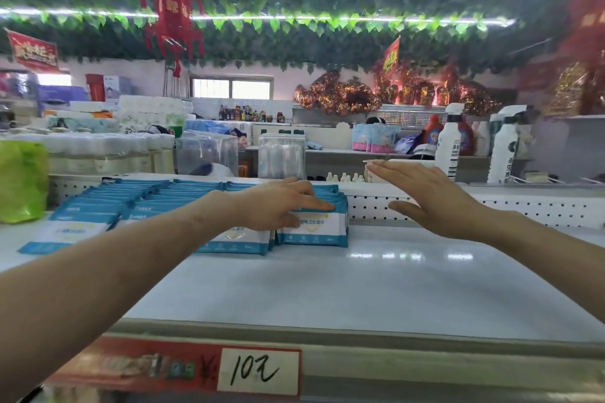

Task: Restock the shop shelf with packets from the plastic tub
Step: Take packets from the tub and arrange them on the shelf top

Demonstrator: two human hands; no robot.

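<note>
Blue-and-white packets of wet wipes [131, 203] stand on edge in several rows running front to back across the left part of a white shop shelf [360, 288]. They lean back a little, one against the next. The rows reach to the perforated back panel [458, 206], and the right part of the shelf surface is bare and glossy.

The person's left hand [278, 203] rests on the right-most row. Its fingers lie nearly straight over the upper edges of the packets, and the thumb sits against the printed face of the front packet [314, 229]. The thumb seems to press that face rather than pinch it, though motion blur makes this hard to judge. No packet is lifted off the shelf.

The right hand [435, 196] hovers just beside that row, to its right and apart from it. Its palm is turned toward the packets, its fingers are straight and together, and it holds nothing.

On the front lip of the shelf, a red price label [258, 370] carries a white slip with a handwritten "10".

At the far left a green bag [21, 180] sits at the end of the shelf beside the rows. Behind the back panel stand clear plastic boxes [281, 157], and to the right are two white spray bottles [450, 141].
</note>
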